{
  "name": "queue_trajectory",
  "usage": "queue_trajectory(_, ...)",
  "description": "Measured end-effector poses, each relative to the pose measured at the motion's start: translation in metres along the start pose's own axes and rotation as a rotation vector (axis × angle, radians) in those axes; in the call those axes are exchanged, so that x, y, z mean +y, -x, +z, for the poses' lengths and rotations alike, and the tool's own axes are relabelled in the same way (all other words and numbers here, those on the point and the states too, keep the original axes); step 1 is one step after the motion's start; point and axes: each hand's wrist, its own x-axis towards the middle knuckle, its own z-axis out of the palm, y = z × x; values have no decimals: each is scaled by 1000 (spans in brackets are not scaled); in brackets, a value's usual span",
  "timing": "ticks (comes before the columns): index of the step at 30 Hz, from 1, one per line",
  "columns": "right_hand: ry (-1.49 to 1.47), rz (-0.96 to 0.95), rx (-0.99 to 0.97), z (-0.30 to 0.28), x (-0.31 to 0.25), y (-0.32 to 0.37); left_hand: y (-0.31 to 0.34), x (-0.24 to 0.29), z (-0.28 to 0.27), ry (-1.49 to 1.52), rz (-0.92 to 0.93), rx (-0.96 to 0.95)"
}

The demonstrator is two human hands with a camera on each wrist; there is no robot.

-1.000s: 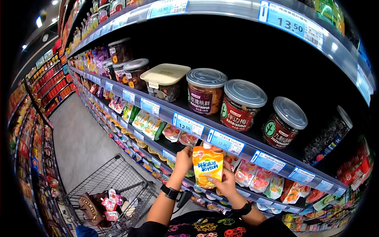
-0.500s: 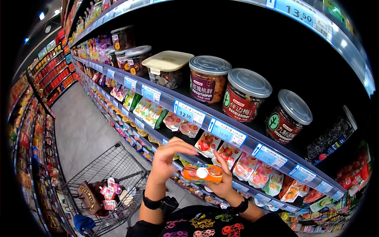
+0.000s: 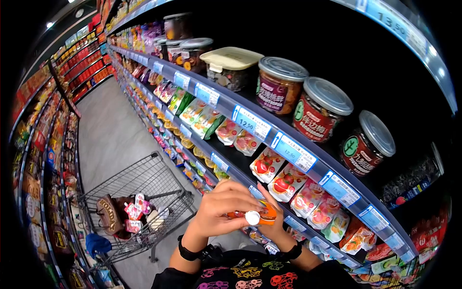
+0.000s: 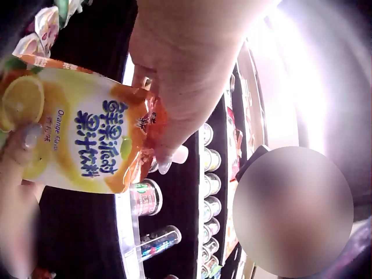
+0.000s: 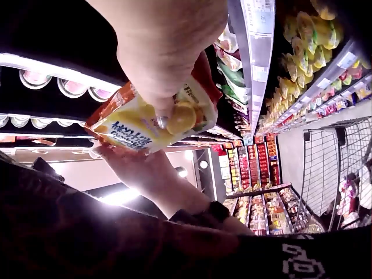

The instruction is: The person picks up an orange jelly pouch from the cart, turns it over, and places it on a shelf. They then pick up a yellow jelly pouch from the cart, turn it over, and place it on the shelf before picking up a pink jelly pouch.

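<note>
Between the two hands, in front of the store shelves, is an orange-and-yellow drink pouch (image 4: 87,131) with a white cap (image 3: 252,217). The left hand (image 3: 224,207) pinches the pouch at its spout end, its fingers bent over the top and its thumb beside the cap. The right hand (image 3: 273,226) grips the pouch farther down, its thumb pressed on the printed front near a picture of a cut orange. In the head view the cap points toward the camera; the left wrist view shows the front with the words "Orange Flavor". Each wrist wears a black band (image 3: 190,250).

Beyond the hands, the upper shelf (image 3: 224,105) carries a tub (image 3: 231,60) with a cream lid and round jars (image 3: 315,118) with clear lids, above a row of price tags (image 3: 291,147). On the lower shelf (image 3: 231,155) stand fruit-printed packs (image 3: 288,180), some showing tomatoes. Left of the hands, on the grey floor (image 3: 106,120), a wire cart (image 3: 156,155) holds a brown bag (image 3: 109,214) and pink packages (image 3: 133,210), with a blue cloth (image 3: 98,244) at its near corner.
</note>
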Motion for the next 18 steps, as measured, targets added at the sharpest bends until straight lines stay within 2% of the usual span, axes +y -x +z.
queue_trajectory(2,12,-86,-46,6,0,-4,8,3,-3,-45,-24,32)
queue_trajectory(5,-55,-51,-148,22,5,0,26,8,-13,-109,-73,50)
queue_trajectory(10,-195,-109,-273,65,15,4,59,15,-34,-140,-159,148)
queue_trajectory(11,-184,-36,-318,72,11,4,64,18,-40,-164,-176,156)
queue_trajectory(14,-162,-190,-346,105,8,2,81,33,-65,-219,-189,175)
queue_trajectory(18,-353,-31,-479,158,-18,0,102,58,-104,-327,-202,202)
